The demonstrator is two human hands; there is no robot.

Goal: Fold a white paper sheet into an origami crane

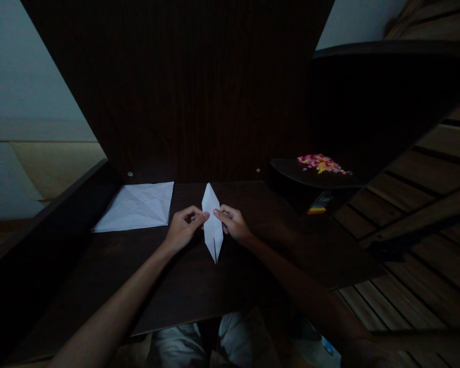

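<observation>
My left hand [183, 226] and right hand [234, 223] pinch a narrow white folded paper [213, 228] from either side, thumbs [206, 216] on its upper face. It sits between them over the dark desk [199, 296], one point facing away from me, the split one toward me. Creased white sheets [141, 207] lie to my left; colourful bits [322, 164] are heaped on the shelf [286, 167] at my right.

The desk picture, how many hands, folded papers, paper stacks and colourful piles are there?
Bare left hand and bare right hand: 2
Folded, pointed white paper shape: 1
Flat, creased white paper stack: 1
Pile of tiny pink, red and yellow pieces: 1
Total: 5
</observation>
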